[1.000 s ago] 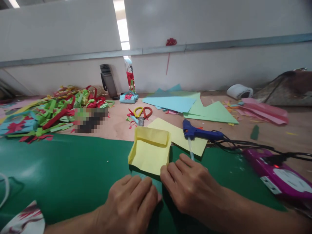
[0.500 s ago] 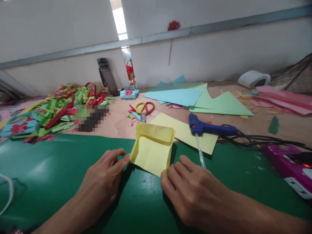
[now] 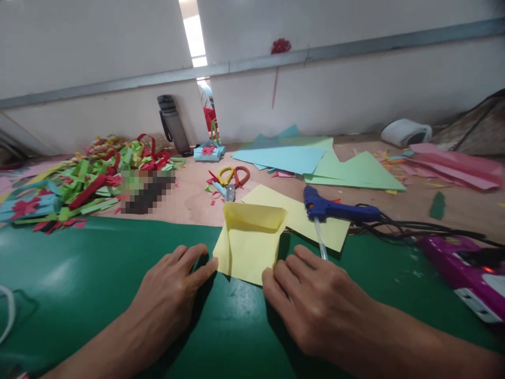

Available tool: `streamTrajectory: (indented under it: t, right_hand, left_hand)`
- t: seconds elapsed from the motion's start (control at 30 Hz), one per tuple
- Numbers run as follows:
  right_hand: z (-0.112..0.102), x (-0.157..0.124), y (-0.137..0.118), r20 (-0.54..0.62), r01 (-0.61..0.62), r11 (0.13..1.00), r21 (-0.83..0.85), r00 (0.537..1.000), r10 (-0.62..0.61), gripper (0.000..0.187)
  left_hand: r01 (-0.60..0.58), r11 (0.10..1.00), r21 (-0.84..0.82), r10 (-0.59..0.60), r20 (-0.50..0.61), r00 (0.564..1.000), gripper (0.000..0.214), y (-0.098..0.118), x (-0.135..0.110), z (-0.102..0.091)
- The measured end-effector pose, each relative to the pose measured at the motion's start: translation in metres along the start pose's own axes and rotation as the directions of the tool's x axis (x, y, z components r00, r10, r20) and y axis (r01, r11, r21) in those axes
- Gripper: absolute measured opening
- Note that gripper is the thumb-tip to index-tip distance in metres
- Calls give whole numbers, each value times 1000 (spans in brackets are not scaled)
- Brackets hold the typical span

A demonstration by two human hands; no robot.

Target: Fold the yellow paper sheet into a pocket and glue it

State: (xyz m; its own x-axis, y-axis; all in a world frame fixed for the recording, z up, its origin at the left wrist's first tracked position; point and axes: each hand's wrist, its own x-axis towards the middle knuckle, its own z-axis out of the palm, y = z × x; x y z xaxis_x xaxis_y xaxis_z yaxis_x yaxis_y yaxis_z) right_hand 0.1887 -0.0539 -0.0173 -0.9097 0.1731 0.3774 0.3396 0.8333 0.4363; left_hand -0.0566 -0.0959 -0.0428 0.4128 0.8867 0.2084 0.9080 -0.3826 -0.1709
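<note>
A yellow folded paper [image 3: 252,252] with raised flaps at its back and sides lies on the green mat in front of me. My left hand [image 3: 173,284] is at its left side, the thumb tip touching the left flap and the index finger apart from the thumb. At the right front corner, my right hand [image 3: 303,300] has its fingers curled closed on the paper's edge; the exact pinch is hidden. Behind it lies a flat yellow sheet [image 3: 335,229], with a blue glue gun [image 3: 339,210] resting on it. Scissors [image 3: 231,181] with yellow and red handles lie beyond the folded paper.
Paper scraps [image 3: 90,179] are heaped at the left. A bottle [image 3: 175,126] and a small blue paper bag [image 3: 209,152] stand at the back. Blue sheets [image 3: 280,155], green sheets [image 3: 363,171] and a purple power strip [image 3: 453,268] occupy the right, with cables trailing from the glue gun.
The folded paper's left flap has been pushed inward and leans over more. My left thumb has moved slightly right with it. My right hand stays at the corner.
</note>
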Motion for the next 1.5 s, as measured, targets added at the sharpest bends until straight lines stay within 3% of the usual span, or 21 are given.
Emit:
streamTrajectory:
  t: [0.17, 0.3, 0.4, 0.47, 0.5, 0.53, 0.6, 0.67, 0.77, 1.0, 1.2, 1.5]
  right_hand:
    - [3, 2, 5, -19, -47, 998, 42, 999, 48, 19]
    - [2, 3, 14, 48, -110, 986, 122, 993, 105, 16]
    - [0, 5, 18, 105, -120, 986, 112, 989, 109, 17]
    - [-1, 6, 18, 129, -115, 988, 105, 986, 101, 16]
    - [-1, 7, 17, 140, -113, 988, 102, 985, 98, 16]
    - [-2, 8, 16, 144, -112, 989, 95, 985, 98, 15]
    - [-3, 8, 14, 152, -115, 991, 73, 983, 103, 14]
    - [-3, 8, 12, 163, -117, 992, 48, 981, 107, 13]
    - [-2, 5, 10, 136, -109, 994, 27, 985, 105, 13]
    - [4, 3, 4, 58, -82, 997, 17, 995, 81, 11]
    - [5, 0, 3, 69, -65, 997, 47, 996, 62, 10]
    - [6, 2, 4, 25, -59, 997, 55, 998, 58, 13]
  left_hand:
    - [-39, 998, -52, 38, -15, 999, 42, -1, 6, -2]
    - [-53, 991, -122, 49, -40, 998, 37, -3, 8, -5]
    - [-73, 987, -140, 35, -257, 966, 28, 0, 6, -12]
    - [-79, 991, -110, 18, -472, 882, 28, 6, 5, -19]
    - [-76, 994, -83, 20, -532, 847, 31, 9, 6, -23]
    - [-102, 992, -77, 45, -541, 840, 31, 11, 7, -26]
    - [-157, 977, -148, 65, -490, 869, 24, 14, 11, -30]
    - [-132, 953, -274, 9, -409, 912, 16, 13, 16, -31]
    - [-85, 939, -334, -32, -331, 943, 12, 8, 19, -26]
    - [-73, 901, -427, 52, -61, 997, 21, 6, 18, -11]
    - [-10, 885, -466, -7, -33, 999, 14, 5, 17, -9]
    - [-23, 881, -473, 15, -22, 1000, 23, 5, 17, -8]
